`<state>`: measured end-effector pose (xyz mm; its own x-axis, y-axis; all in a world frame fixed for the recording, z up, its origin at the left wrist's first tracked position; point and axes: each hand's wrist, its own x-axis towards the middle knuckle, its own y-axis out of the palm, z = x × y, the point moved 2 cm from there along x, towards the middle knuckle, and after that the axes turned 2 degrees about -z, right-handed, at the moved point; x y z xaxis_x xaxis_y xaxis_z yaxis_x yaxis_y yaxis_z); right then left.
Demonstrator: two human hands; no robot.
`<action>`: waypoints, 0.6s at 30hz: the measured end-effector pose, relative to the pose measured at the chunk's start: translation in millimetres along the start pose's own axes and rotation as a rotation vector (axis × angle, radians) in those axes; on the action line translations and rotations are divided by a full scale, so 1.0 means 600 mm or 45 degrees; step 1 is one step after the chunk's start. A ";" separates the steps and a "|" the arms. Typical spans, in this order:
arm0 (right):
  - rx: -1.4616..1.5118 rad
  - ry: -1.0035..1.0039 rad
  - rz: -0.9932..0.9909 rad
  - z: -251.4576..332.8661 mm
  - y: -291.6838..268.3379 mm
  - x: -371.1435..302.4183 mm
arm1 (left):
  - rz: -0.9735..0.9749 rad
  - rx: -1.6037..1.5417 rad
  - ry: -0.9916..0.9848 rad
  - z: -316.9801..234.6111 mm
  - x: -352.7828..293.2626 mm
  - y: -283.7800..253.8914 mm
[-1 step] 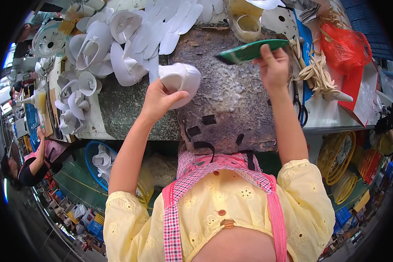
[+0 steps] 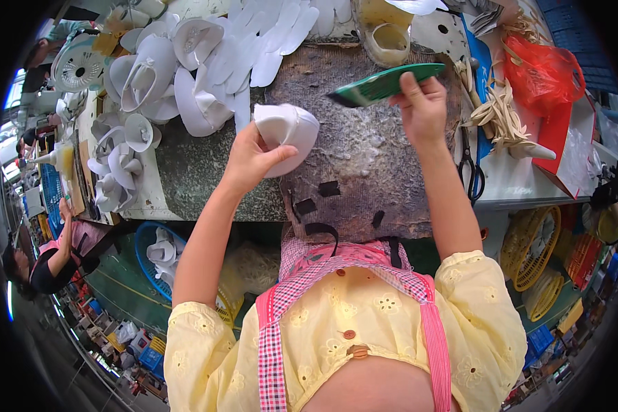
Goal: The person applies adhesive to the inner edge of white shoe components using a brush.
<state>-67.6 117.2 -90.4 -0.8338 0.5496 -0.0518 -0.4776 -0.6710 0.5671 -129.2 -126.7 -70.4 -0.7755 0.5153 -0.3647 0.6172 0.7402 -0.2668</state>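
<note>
My left hand (image 2: 257, 156) pinches a white shoe upper (image 2: 299, 134) over the left part of the worn work pad (image 2: 398, 199), thumb on its near side and fingers partly hidden behind it. To the right, my right hand (image 2: 422, 110) grips a long, flat, curved green tool (image 2: 384, 84) with a dark end pointing left toward the upper. The tool is held above the pad, apart from the upper; its exact kind is unclear. Pale, dried residue covers the middle of the pad, and several black scraps (image 2: 329, 188) lie near its front edge.
White shoe uppers (image 2: 147, 72) pile up at the left, beside fanned white insole-shaped pieces (image 2: 281, 34). A tub (image 2: 389, 44) stands at the back. Scissors (image 2: 471, 172), beige strips (image 2: 498, 117) and a red plastic bag (image 2: 539, 72) lie right. A co-worker (image 2: 44, 254) is at far left.
My right hand has shifted a little left and down with the green tool, bringing it closer to the white upper. My left hand and the upper have moved slightly right and down.
</note>
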 end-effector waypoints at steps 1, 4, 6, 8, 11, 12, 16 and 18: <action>0.035 0.025 0.016 -0.007 0.013 -0.009 | 0.037 -0.041 0.016 -0.004 -0.004 0.002; -0.009 0.053 0.148 -0.017 0.043 -0.033 | 0.046 -0.196 -0.006 -0.016 -0.017 0.013; -0.020 -0.008 0.135 -0.027 0.058 -0.042 | 0.017 -0.315 -0.040 -0.020 -0.022 0.016; -0.099 -0.113 0.140 -0.028 0.068 -0.042 | -0.037 -0.507 -0.007 -0.020 -0.020 0.011; -0.468 -0.132 0.135 -0.026 0.046 -0.041 | -0.101 -0.672 0.078 -0.022 -0.023 0.000; -0.467 -0.134 0.140 -0.020 0.039 -0.037 | -0.105 -0.674 0.082 -0.023 -0.023 -0.002; -0.238 -0.287 0.168 0.016 0.068 -0.033 | -0.042 -0.751 0.066 -0.016 -0.042 0.008; -0.198 -0.349 0.437 0.022 0.113 -0.025 | -0.013 -0.830 0.069 -0.017 -0.042 0.008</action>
<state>-83.5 70.2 -40.3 -0.8570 0.3797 0.3485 -0.2399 -0.8923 0.3824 -108.0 -131.7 -53.1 -0.7970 0.5153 -0.3150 0.4162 0.8466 0.3317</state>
